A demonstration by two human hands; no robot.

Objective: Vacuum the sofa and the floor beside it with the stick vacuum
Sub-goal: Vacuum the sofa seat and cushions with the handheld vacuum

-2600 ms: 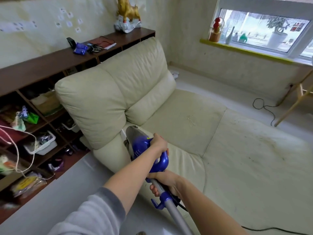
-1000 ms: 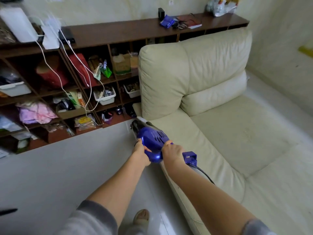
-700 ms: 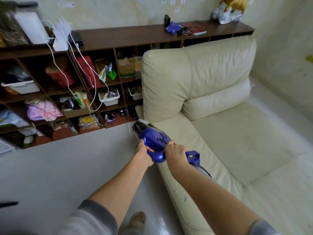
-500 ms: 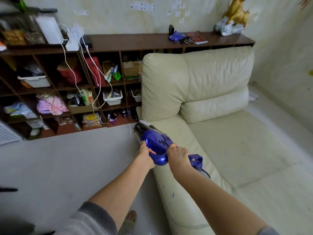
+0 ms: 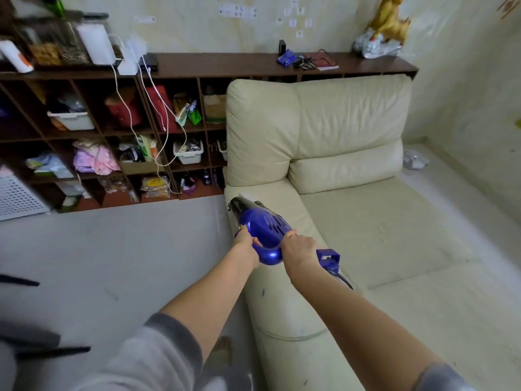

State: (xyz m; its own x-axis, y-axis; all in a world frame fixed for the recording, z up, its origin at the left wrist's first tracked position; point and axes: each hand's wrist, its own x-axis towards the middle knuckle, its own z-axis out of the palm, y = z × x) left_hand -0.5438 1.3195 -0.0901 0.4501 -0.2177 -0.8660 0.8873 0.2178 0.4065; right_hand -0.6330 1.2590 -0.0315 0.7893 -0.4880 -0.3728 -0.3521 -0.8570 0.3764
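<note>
Both hands are staying clamped on the blue vacuum (image 5: 263,225) while the view is pulling back. Left hand (image 5: 244,244) is gripping its left side, right hand (image 5: 299,247) the handle; it is sitting over the sofa (image 5: 352,142) seat's left edge, beside the floor (image 5: 112,258).

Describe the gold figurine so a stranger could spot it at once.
Find the long dark wooden shelf unit against the wall behind the cream sofa. Follow its top to the far right end. There the gold figurine stands on a silvery base, the tallest, only gold object on it.
</note>
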